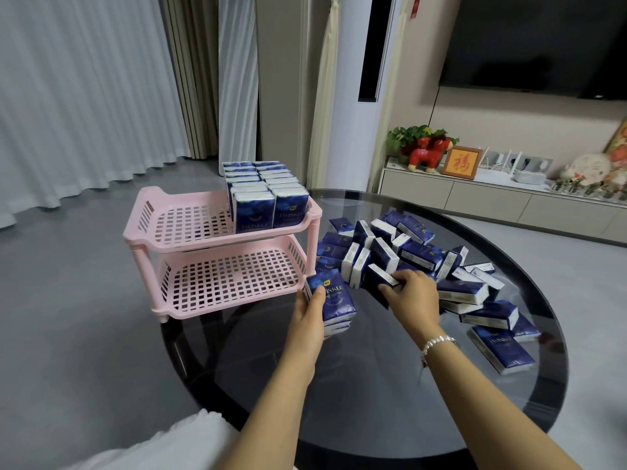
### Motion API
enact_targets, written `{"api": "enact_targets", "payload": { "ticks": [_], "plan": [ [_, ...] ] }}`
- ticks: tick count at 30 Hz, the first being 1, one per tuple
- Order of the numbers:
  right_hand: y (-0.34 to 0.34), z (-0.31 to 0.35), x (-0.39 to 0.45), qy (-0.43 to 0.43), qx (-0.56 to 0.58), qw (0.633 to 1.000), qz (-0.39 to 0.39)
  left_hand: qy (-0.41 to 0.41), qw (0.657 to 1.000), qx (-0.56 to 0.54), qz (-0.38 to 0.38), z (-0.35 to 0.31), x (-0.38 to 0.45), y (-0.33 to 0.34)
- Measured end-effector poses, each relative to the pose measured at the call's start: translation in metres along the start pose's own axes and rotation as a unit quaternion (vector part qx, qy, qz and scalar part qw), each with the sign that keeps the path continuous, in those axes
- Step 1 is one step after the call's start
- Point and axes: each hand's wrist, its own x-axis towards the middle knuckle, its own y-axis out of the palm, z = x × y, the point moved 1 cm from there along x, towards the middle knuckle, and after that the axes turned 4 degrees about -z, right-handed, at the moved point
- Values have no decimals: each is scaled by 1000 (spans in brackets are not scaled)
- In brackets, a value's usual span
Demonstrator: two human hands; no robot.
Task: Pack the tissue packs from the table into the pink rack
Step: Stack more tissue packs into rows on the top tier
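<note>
**Both hands in the tissue pile, rack half filled up top**

Here we are at the round dark glass table (373, 385), and it is busy. On its left edge stands the two-tier pink plastic rack (217, 252) with slotted shelves. The upper shelf carries two neat rows of dark blue tissue packs (268, 195) standing upright along its right side; the left part of that shelf is bare grid, and the lower shelf shows only its grid.

Just right of the rack sprawls a loose heap of blue-and-white tissue packs (424, 262), some flat, some tipped on edge, spreading toward the table's right rim. The heap presses close against the rack's right legs.

Behind it all: pale curtains (78, 96), a tall white standing air conditioner (353, 96), a wall-mounted black television (536, 42), and a low cabinet holding a red animal figurine (427, 152) and a framed red-character picture (461, 162).

Now the hands. The left hand (308, 320) grips a small stack of blue packs (334, 300) just in front of the rack's lower shelf, thumb laid across the top face, fingers wrapped underneath. The right hand (417, 293), a beaded bracelet (437, 344) on its wrist, reaches into the near edge of the heap, fingers curled round a single dark pack (378, 283), pinching its end.
</note>
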Motion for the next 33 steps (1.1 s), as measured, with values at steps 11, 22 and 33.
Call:
{"api": "enact_targets", "payload": {
  "ticks": [11,22,33],
  "plan": [
    [-41,0,-47,222,486,834,141,9,1000,14,8,0,-13,-3],
    [-64,8,-54,135,498,849,113,-9,998,54,42,-2,-24,-9],
    [-52,45,-50,-63,359,909,203,-52,988,-18,147,-13,-38,-3]
  ]
}}
